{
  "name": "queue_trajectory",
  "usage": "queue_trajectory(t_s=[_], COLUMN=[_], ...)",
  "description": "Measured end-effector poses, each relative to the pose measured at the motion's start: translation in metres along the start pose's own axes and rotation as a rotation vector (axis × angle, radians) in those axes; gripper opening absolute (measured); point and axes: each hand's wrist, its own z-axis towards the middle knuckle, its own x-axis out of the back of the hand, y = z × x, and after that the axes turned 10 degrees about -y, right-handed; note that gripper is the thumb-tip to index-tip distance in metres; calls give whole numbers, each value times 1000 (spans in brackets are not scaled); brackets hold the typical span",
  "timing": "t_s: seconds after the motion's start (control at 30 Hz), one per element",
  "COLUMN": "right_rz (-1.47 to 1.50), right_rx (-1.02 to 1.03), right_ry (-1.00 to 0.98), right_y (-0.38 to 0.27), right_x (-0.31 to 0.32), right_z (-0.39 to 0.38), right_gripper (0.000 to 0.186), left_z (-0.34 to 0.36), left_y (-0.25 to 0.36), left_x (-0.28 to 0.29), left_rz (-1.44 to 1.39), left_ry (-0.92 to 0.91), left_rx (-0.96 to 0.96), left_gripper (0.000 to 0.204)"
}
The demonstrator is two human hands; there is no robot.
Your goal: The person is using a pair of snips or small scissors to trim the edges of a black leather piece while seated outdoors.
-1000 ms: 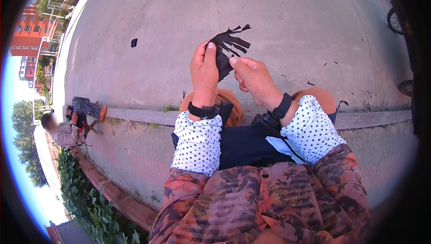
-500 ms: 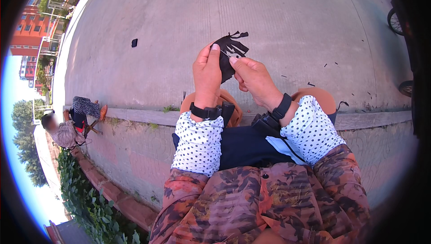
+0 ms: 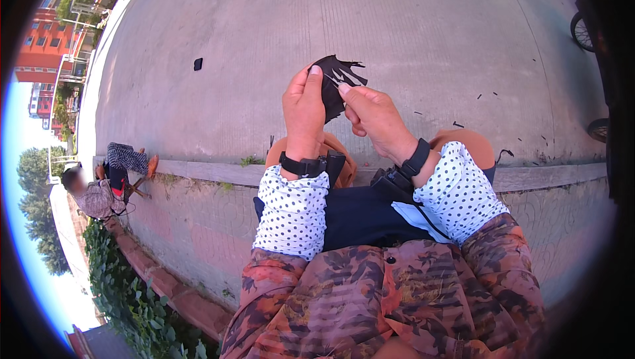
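Above my knees, my left hand (image 3: 305, 104) holds a thin black fringed piece (image 3: 319, 100), possibly cloth, its thumb pressed on the front. The far right side of it is slit into narrow strips that stick out, with pale ground showing through the gaps. My right hand (image 3: 378, 113) is closed in a pinch at these strips, thumb on top and fingers curled beneath. Whatever lies between its fingertips is too small to name; a thin light line runs from there toward my left thumb. Both wrists wear black straps.
Small dark scraps (image 3: 458, 125) lie on the concrete (image 3: 397, 15) to the right. A small black object (image 3: 198, 63) rests farther left. A stone curb (image 3: 549, 175) crosses by my knees. Someone sits (image 3: 99, 197) at the left; wheels (image 3: 582, 32) show at the far right.
The black piece has tilted a little, and its loose top strips now sit lower and closer together. Both hands stay almost in place.
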Motion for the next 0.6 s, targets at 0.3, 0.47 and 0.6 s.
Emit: queue_trajectory(t_s=[0.3, 0.47, 0.6], right_rz=[-18, 11, 40], right_rx=[-6, -20, -7], right_ry=[11, -10, -39], right_y=[0, -2, -2], right_x=[0, 1, 1], right_z=[1, 0, 0], right_gripper=[29, 28, 28], left_z=[0, 3, 3], left_y=[0, -4, -3], left_x=[1, 4, 3], left_rz=[-22, 14, 18], left_ry=[-1, 17, 29], left_rx=[1, -21, -31], left_gripper=[26, 26, 24])
